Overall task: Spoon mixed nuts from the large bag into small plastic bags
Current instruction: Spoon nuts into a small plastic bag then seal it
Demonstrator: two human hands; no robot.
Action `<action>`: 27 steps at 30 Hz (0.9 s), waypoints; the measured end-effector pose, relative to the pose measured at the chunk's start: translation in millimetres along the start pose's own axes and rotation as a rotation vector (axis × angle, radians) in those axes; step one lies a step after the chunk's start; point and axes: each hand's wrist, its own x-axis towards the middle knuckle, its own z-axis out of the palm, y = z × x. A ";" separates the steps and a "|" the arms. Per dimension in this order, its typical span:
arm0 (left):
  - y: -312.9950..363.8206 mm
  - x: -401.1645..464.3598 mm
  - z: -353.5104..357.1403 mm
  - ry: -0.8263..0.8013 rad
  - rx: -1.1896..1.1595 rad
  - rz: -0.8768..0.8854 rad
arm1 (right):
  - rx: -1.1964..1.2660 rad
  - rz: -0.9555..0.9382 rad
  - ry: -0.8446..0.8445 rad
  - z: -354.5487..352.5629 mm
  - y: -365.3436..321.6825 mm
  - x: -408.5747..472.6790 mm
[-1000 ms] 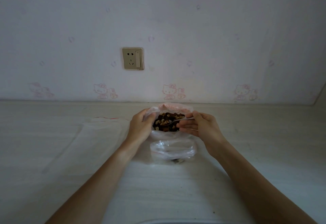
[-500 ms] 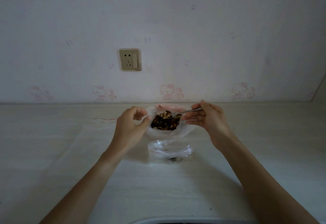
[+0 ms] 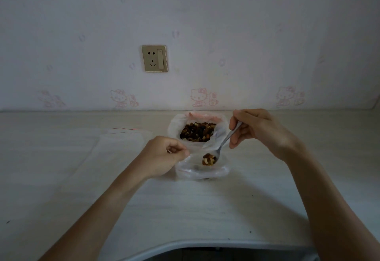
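The large clear bag [image 3: 174, 126] stands open near the wall, full of dark mixed nuts [image 3: 197, 132]. In front of it lies a small plastic bag [image 3: 202, 171] with its mouth open. My right hand [image 3: 257, 130] grips a metal spoon [image 3: 223, 144] by the handle. The spoon's bowl, heaped with nuts [image 3: 209, 159], hangs just over the small bag's mouth. My left hand [image 3: 164, 154] pinches the small bag's left rim.
Flat clear bags with a red zip strip [image 3: 123, 137] lie on the white table [image 3: 185, 209] to the left. A wall socket [image 3: 154, 58] sits on the wall behind. The table's curved front edge runs along the bottom.
My right hand lifted the loaded spoon out of the large bag and carried it toward me over the small bag. My left hand left the large bag and took the small bag's rim.
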 end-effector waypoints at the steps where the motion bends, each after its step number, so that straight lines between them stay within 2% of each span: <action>1: -0.2 -0.6 -1.2 -0.002 -0.016 0.021 | -0.035 -0.030 -0.013 0.7 -1.9 -2.1; 8: -0.5 0.8 -2.5 -0.008 -0.055 0.148 | -0.283 -0.325 0.108 7.9 -6.1 -6.1; 12: -2.5 3.2 -3.4 -0.010 -0.053 0.164 | -0.218 -0.371 0.162 13.1 -4.3 -4.7; 17: -3.2 3.4 0.4 -0.011 0.005 0.144 | -0.068 -0.276 0.268 15.0 3.6 2.8; 23: -6.9 7.7 -1.3 0.063 -0.076 0.071 | 0.107 -0.050 0.386 16.4 16.9 9.8; 27: -18.0 21.3 -0.3 0.259 -0.076 -0.010 | 0.124 0.016 0.399 15.4 21.2 12.2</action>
